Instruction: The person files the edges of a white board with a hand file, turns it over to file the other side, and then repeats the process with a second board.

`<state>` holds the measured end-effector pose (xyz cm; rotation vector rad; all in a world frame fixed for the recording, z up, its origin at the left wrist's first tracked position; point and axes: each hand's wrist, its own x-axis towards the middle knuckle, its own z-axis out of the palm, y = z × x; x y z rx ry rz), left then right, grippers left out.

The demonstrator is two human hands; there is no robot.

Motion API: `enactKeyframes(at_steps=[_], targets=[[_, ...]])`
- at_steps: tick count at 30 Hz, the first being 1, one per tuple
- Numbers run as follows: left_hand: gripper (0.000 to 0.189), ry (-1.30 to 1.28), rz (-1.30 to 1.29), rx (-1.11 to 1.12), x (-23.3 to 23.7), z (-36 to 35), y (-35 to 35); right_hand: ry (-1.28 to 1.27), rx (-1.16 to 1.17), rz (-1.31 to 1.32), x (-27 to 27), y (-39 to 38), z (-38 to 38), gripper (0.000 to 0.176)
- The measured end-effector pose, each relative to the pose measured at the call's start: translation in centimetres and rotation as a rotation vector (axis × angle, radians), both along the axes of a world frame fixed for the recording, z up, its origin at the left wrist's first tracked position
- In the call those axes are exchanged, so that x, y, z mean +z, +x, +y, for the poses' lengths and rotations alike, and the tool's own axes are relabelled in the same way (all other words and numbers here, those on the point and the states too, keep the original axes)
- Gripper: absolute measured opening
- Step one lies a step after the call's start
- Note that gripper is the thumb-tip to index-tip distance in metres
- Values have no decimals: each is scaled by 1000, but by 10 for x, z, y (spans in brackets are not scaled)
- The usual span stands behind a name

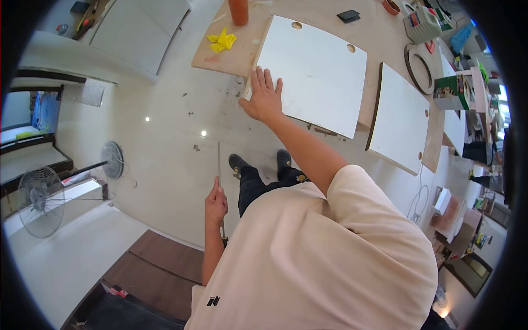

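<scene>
My right hand lies flat on the near left corner of a white cabinet door panel, fingers spread and thumb out over its edge. Two round hinge holes, one of them a hinge hole at the far left corner, line the panel's far side. Low at my left side, my left hand is closed round a long thin metal tool. Its narrow shaft points forward over the floor, and a dark handle end shows behind the hand. The tool's exact kind is unclear.
A second white panel with hinge holes rests to the right on the wooden worktable. A yellow cloth, an orange bottle and a white jug stand or lie there. A standing fan is at the left.
</scene>
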<state>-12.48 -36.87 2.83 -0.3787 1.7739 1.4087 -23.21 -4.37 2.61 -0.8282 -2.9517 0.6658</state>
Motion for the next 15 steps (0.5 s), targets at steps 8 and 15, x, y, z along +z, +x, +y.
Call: enactKeyframes(at_steps=[8,15], targets=[[53,-79,138,-50,34,16,17,31,-29,89,-14,4,6,65],[51,-114,264,-273,34,7,-3,213,157,170,-28,97,31,65]])
